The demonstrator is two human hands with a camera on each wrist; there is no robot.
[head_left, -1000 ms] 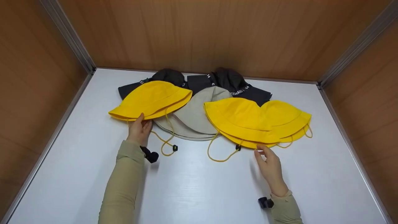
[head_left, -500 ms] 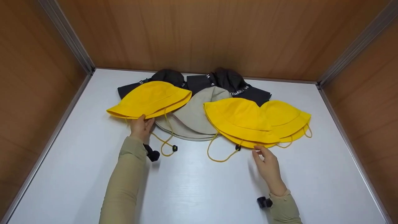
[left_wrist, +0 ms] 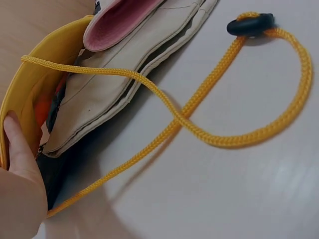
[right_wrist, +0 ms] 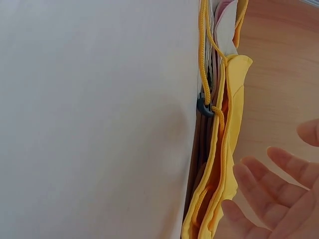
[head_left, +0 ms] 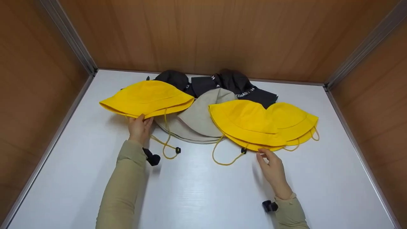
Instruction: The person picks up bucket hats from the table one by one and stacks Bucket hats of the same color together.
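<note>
My left hand pinches the near brim of the left yellow bucket hat, its thumb on the brim in the left wrist view. That hat is raised a little off the table, with a shadow under it. Its yellow cord with a black cord stopper trails on the white surface. My right hand is close to the front brim of the middle yellow hat. In the right wrist view its fingers are spread and hold nothing. Another yellow hat lies partly beneath the middle one.
Between the yellow hats lie beige hats, overlapped on both sides. Black caps with white lettering lie behind, near the wooden back wall. Wooden side walls flank the white table.
My left hand has shifted left and lifted the left yellow hat, covering more of the black cap behind. Its cord follows slightly. My right hand has drifted slightly left; the other hats stay put.
</note>
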